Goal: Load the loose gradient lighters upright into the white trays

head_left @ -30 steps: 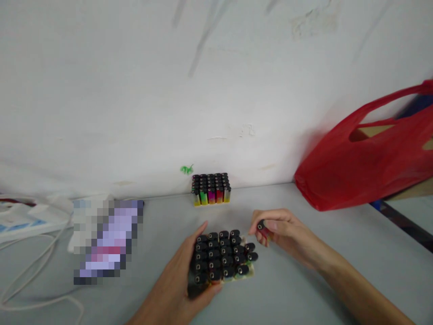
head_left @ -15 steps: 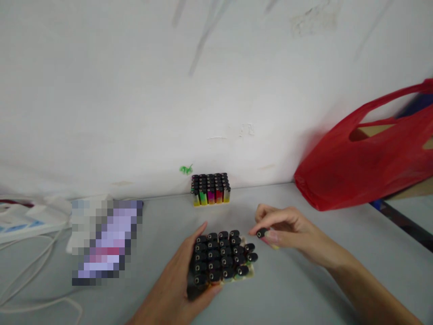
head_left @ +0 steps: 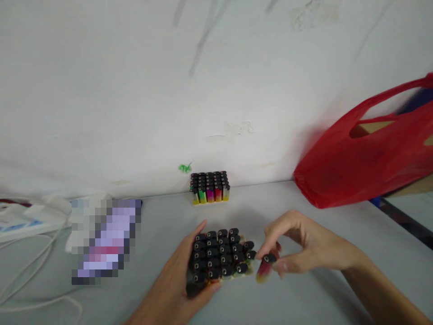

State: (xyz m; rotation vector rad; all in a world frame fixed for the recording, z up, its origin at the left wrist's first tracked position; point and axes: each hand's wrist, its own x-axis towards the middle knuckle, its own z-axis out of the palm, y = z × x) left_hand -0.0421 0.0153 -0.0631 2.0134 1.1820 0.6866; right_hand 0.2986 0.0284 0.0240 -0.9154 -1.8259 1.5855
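My left hand point(head_left: 182, 275) is wrapped round the left side of a tray of lighters point(head_left: 218, 257). Their black tops stand in rows, and the pale tray edge point(head_left: 249, 269) shows at the right, where the rows are uneven. Between thumb and fingertips, my right hand point(head_left: 297, 248) pinches a single lighter point(head_left: 264, 269), black on top with a red and yellow body. It is tilted, just right of the tray. Against the wall stands a second block of lighters point(head_left: 210, 188), with yellow, green, purple and red bodies in front.
At the left lie a blurred-out phone-like object point(head_left: 111, 239), a white power strip point(head_left: 34, 221) and white cables point(head_left: 50, 253). A red bag point(head_left: 358, 158) leans on the wall at the right, with a dark bar point(head_left: 402, 223) below it.
My right hand has moved down with the lighter, whose coloured body now shows more fully. My left hand and the tray have hardly moved.
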